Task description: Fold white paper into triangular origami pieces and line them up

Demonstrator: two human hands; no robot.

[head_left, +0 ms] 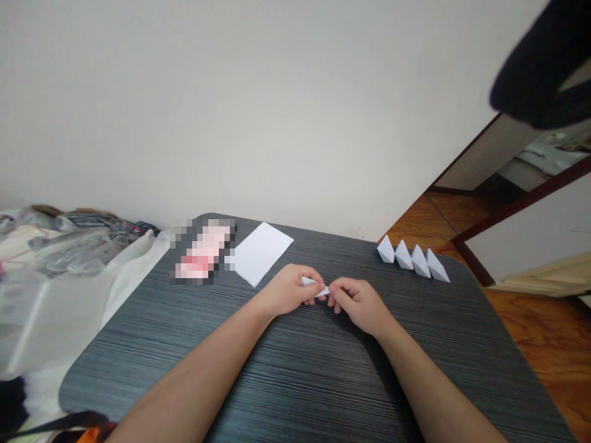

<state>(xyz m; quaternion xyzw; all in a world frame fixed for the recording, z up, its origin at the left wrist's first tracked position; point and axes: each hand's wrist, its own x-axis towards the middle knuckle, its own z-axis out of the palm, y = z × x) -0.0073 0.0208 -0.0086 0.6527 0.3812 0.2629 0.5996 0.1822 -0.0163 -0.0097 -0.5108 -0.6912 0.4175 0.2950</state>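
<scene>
A small folded white paper [318, 290] is held between my two hands above the dark table. My left hand [292, 289] grips its wider end, thumb on top. With thumb and fingertips, my right hand [359, 300] pinches the narrow pointed end. Part of the paper is hidden behind the fingers. Several folded paper boats [403, 255] stand in a row at the table's back right. Beyond my left hand lies a stack of white paper sheets [264, 253], flat on the table.
The dark wood-grain table [305, 381] has rounded corners and meets a pale wall. A pixelated pink object [205, 246] lies at its back left. Plastic bags [87, 240] and white cloth are at the left. A black blurred shape [530, 74] hangs at upper right.
</scene>
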